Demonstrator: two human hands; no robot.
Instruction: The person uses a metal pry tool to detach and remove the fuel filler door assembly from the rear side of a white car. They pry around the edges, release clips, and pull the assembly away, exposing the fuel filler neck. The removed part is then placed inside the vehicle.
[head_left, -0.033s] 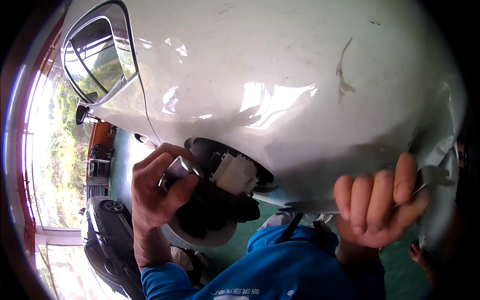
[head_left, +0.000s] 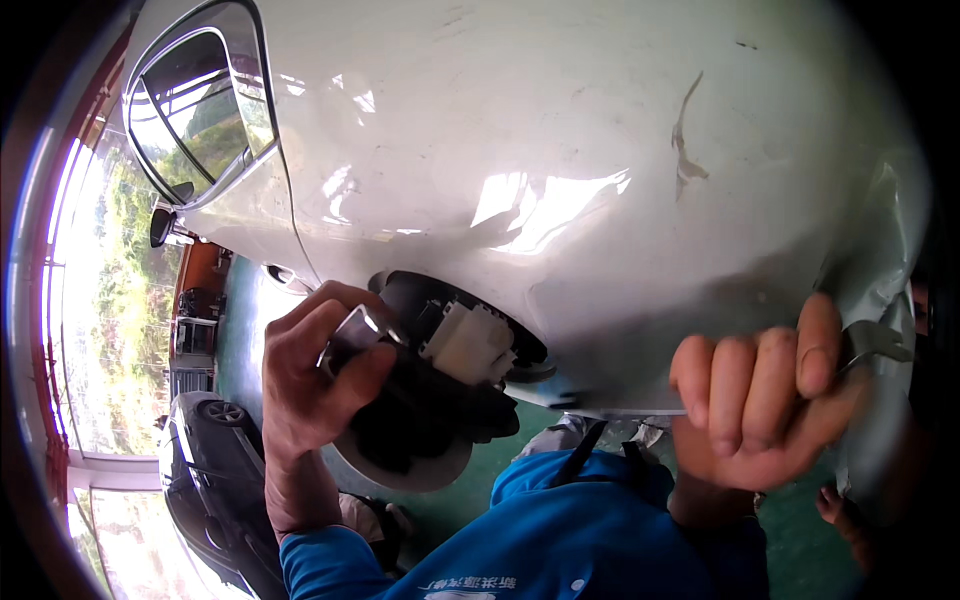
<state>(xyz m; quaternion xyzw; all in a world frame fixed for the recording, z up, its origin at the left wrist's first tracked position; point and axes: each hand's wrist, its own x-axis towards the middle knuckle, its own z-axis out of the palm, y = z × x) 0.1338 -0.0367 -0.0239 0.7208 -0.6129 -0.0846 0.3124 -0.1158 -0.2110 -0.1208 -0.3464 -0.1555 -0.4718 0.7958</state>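
Note:
A white car's body panel [head_left: 440, 160] fills the upper view, scuffed and creased. Low on it is a black round recess [head_left: 410, 290] with a pale plastic part [head_left: 468, 345] in it. My left hand [head_left: 315, 375] is closed beside the recess, thumb and fingers pinching a shiny metal-faced piece [head_left: 357, 328]; its exact kind is unclear. Dark parts and a pale round disc [head_left: 425, 475] sit below that hand. On the right, my right hand [head_left: 765, 400] curls around a flat metal piece with a bent, hooked end [head_left: 875, 343], beside the car's crumpled edge. Most of that piece is hidden.
A dark car [head_left: 210, 490] stands at lower left on the green floor [head_left: 235, 340]. Behind it are a brown cabinet [head_left: 208, 268] and large bright windows [head_left: 110, 270]. Another person's hand [head_left: 828, 505] shows at lower right.
My right hand and the hooked metal piece have shifted slightly up and to the right. The left hand keeps its grip, nearly still.

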